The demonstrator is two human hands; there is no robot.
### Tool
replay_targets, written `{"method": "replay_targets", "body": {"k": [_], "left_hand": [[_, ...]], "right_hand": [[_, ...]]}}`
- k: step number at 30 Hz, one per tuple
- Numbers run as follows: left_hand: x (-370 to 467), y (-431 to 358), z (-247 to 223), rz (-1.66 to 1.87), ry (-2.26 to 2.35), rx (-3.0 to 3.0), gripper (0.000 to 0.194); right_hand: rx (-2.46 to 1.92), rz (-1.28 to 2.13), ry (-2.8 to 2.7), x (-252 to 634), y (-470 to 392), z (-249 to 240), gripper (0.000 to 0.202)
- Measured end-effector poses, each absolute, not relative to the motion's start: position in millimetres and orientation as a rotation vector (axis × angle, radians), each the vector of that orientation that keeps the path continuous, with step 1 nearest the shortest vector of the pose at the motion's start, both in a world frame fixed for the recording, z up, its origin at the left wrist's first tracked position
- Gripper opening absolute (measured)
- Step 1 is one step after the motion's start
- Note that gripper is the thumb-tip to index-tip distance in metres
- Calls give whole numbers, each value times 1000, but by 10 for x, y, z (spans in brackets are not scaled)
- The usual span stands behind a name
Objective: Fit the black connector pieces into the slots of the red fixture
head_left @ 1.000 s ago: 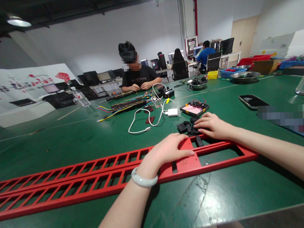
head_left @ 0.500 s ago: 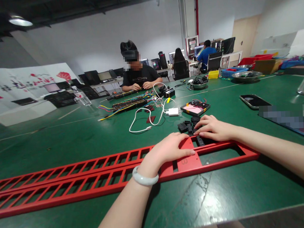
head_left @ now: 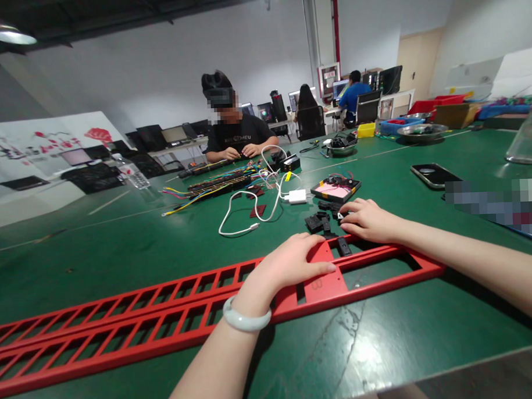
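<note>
A long red slatted metal frame (head_left: 166, 334) lies across the near part of the green table. My left hand (head_left: 290, 265) rests on its solid plate, thumb apart from the fingers, which reach over the far rail. Just beyond the frame is a loose cluster of small black plastic parts (head_left: 314, 223). At the right side of that cluster, my right hand (head_left: 369, 220) has its fingers bent and spread, fingertips touching or just over the parts. A tiny white bit shows by the fingertips; the thumb is hidden. One black part (head_left: 344, 247) leans against the far rail.
Beyond the parts are a black tray with pink lining (head_left: 335, 189), a white charger (head_left: 297, 196) with cable, and wire bundles (head_left: 222, 186). A phone (head_left: 435, 175) lies on the right. A person (head_left: 241, 136) in a headset works across the table; a bottle (head_left: 132, 172) stands left.
The view has shifted slightly, so everything sits a little further left. My right hand has drawn back slightly, uncovering more black parts and a small white bit. My left hand stays on the frame.
</note>
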State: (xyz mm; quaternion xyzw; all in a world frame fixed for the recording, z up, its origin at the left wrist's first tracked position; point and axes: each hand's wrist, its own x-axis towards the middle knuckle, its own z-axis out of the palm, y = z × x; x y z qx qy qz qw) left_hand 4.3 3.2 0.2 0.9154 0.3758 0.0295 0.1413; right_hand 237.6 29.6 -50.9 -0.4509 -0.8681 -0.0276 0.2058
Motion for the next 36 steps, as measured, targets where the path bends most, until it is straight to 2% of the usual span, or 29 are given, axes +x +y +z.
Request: {"method": "replay_targets", "body": {"k": [3, 9, 18, 29, 36], "left_hand": [[49, 26, 14, 77, 1077, 2647, 59], [44, 25, 16, 78, 1074, 2645, 60], [42, 22, 12, 77, 1080, 2645, 59], [47, 19, 25, 79, 1057, 2646, 59], [49, 16, 21, 75, 1063, 2652, 58]], "right_hand": [[-1165, -87, -2335, 2405, 319, -538, 27], [-1108, -81, -2092, 2470, 346, -609, 33], [-1069, -9, -2114, 2465, 329, -591, 28], [-1261, 141, -1815, 2474, 305, -527, 55], [-1222, 237, -1701, 2489, 302, -557, 42]]}}
